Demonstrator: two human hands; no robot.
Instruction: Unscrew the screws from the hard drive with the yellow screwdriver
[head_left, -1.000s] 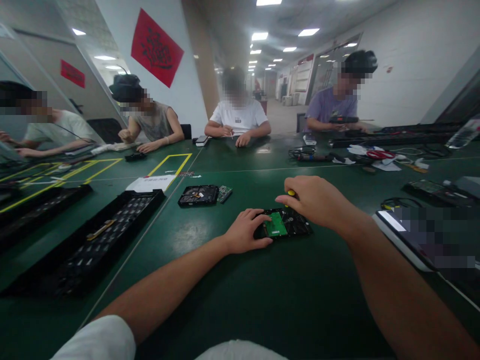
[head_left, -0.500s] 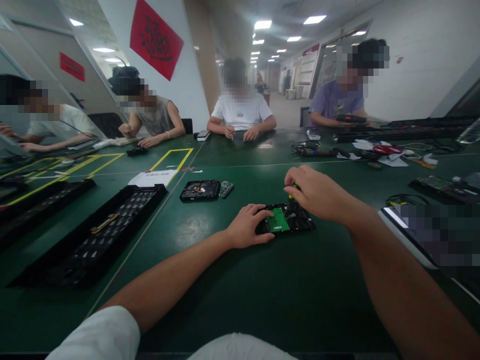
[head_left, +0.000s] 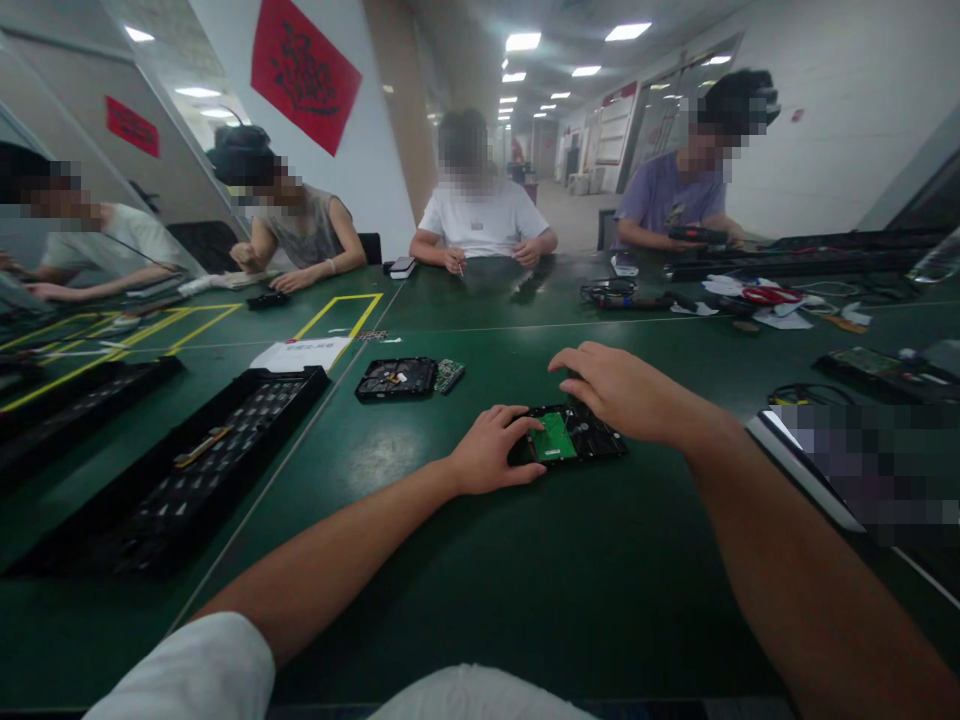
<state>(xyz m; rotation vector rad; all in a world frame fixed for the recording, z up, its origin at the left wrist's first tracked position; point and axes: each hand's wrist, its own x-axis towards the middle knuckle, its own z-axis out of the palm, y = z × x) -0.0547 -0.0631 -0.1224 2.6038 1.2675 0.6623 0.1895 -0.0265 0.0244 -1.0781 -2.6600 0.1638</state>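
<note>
You are working in an apparent electronics workshop within an office-type interior. You are facing a broad green worktop [head_left: 480, 590], on which yellow lines [head_left: 340, 297] are marking out rectangles. Open black casings [head_left: 172, 500], a small circuit board [head_left: 449, 376] and cables [head_left: 611, 290] are lying there. Co-workers [head_left: 482, 225] are sitting along the far side, one handling a tool [head_left: 697, 235]. Behind them, ceiling lights [head_left: 523, 42] are lining a corridor [head_left: 550, 200] and a red poster [head_left: 306, 75] is hanging on a white pillar [head_left: 371, 180].

A flat rectangular black device [head_left: 600, 441] lies on the green table [head_left: 480, 590], and a bright green circuit board [head_left: 553, 437] on its left part faces upward.
</note>
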